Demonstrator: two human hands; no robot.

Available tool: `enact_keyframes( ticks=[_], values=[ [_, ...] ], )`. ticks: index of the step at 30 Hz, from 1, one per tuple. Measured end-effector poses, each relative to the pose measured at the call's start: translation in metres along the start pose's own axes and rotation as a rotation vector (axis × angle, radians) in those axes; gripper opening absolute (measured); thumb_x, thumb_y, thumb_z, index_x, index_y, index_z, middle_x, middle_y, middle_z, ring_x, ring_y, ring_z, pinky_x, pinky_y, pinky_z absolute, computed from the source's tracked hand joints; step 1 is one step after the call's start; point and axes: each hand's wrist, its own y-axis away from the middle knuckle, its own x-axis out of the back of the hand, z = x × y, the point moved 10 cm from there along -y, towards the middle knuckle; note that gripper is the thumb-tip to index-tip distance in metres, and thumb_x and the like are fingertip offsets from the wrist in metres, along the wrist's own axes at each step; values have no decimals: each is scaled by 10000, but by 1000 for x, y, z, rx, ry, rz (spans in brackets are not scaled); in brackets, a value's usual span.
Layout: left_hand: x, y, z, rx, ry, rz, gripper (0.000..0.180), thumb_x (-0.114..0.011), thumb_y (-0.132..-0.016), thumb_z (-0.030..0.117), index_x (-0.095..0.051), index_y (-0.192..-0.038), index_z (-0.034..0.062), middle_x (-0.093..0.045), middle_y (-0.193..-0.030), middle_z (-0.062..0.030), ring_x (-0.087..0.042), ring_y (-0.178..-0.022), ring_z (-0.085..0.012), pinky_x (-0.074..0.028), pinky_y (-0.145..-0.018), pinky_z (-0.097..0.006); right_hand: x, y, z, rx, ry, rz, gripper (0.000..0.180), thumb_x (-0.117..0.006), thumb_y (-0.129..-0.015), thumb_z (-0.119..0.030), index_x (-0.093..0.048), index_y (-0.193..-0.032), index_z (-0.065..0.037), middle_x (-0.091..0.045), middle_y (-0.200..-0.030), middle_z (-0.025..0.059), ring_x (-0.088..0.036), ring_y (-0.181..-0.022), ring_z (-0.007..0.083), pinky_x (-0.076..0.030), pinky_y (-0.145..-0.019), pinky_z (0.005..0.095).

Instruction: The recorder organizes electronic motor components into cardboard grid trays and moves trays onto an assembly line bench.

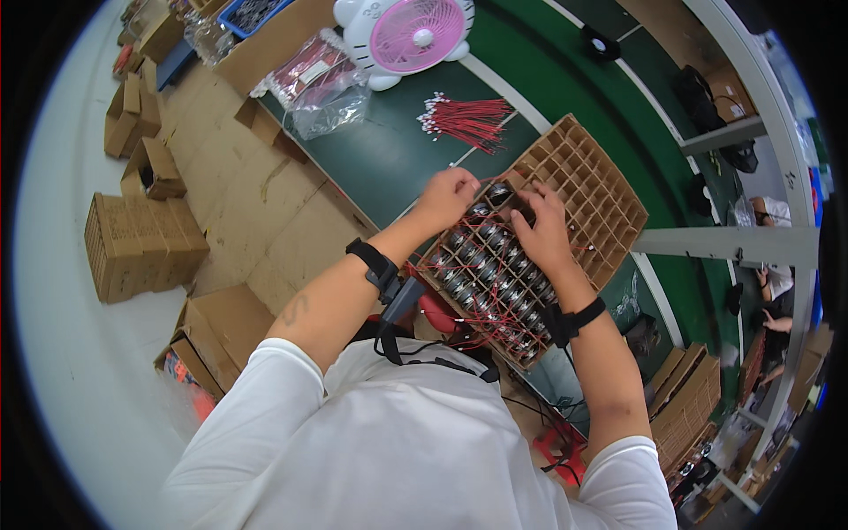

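A cardboard divider tray [585,168] with many square cells lies on the green table. Its near-left cells hold several round, dark-and-silver motor-like parts [484,262] with red wires trailing over them. My left hand [449,198] is at the tray's far-left edge, thumb and fingers pinched at the end of a red wire [491,179]. That wire runs toward a round part [499,190] in a corner cell. Over the tray's middle, my right hand [545,224] has its fingers bent down into the cells around something dark, mostly hidden by the hand.
A bundle of red wires with white ends [468,121] lies beyond the tray. Behind it are a pink-and-white fan [417,37] and a clear plastic bag [325,84]. A grey metal frame post [724,246] stands at the right. Cardboard boxes [141,247] sit on the floor to the left.
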Motion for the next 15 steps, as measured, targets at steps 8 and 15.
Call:
enact_keyframes(
  ticks=[8, 15],
  values=[
    [-30, -21, -11, 44, 248, -102, 132, -566, -935, 126, -593, -990, 9, -666, -846, -46, -615, -748, -123, -491, -666, -265, 91, 119, -26, -105, -202, 58, 136, -624, -849, -67, -634, -974, -15, -612, -1103, 180, -591, -1040, 347, -460, -902, 371],
    [-28, -17, 28, -132, -229, 148, 134, -573, -879, 125, -616, -940, 13, -677, -855, -162, -657, -795, -276, -506, -713, -374, 160, 289, 22, -492, -237, 171, 109, -616, -851, -39, -643, -950, -2, -639, -1033, 170, -626, -948, 305, -494, -828, 341]
  ],
)
